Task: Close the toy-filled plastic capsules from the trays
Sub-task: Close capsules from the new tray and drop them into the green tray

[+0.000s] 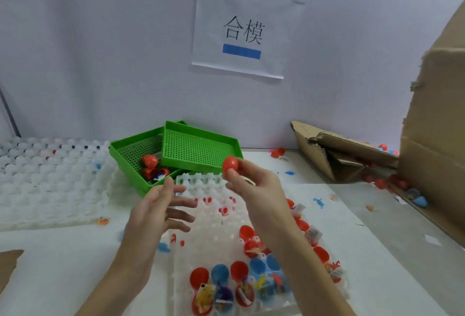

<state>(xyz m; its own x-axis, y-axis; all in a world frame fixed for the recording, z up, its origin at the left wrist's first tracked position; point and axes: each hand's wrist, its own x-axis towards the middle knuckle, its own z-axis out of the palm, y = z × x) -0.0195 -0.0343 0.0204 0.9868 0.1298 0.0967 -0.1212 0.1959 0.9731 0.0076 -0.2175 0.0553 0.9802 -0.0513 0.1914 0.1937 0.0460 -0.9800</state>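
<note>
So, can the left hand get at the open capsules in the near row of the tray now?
Probably yes. The left hand is open and holds nothing, and nothing covers the open capsules in the clear tray. The right hand, holding a red capsule, is farther back.

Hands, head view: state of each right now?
Left hand: open, fingers spread, holding nothing.
Right hand: fingertip grip on a closed red capsule, held above the clear tray.
</note>
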